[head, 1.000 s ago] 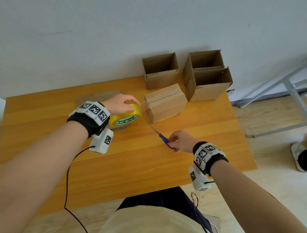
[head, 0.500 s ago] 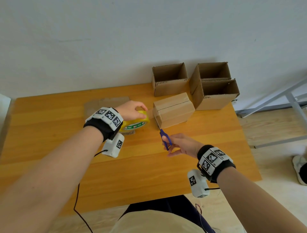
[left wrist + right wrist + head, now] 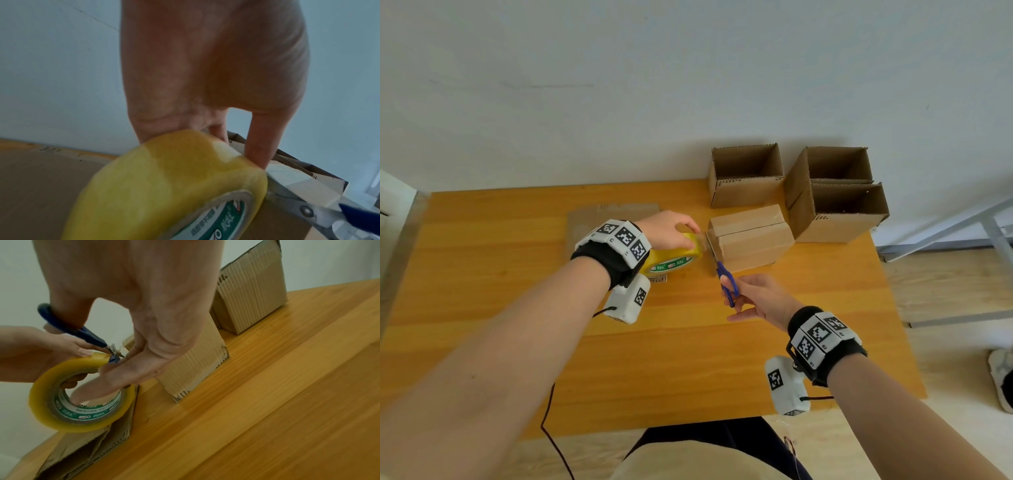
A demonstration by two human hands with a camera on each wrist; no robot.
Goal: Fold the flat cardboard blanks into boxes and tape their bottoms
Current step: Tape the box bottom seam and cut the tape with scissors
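Observation:
A folded cardboard box lies on its side with its flaps closed, mid-table. My left hand grips the yellow tape roll just left of it, and a clear strip runs from the roll to the box. My right hand holds blue-handled scissors, their blades up at that strip. The left wrist view shows the roll with the scissors beside it. In the right wrist view my thumb is through a scissors loop, above the tape roll and box.
Three open boxes stand at the back right against the wall. Flat blanks lie under my left wrist. The wooden table ends close on the right, where a metal frame stands.
My right hand lifted the scissors off the table and brought them up to the tape between roll and box. My left hand kept its hold on the roll.

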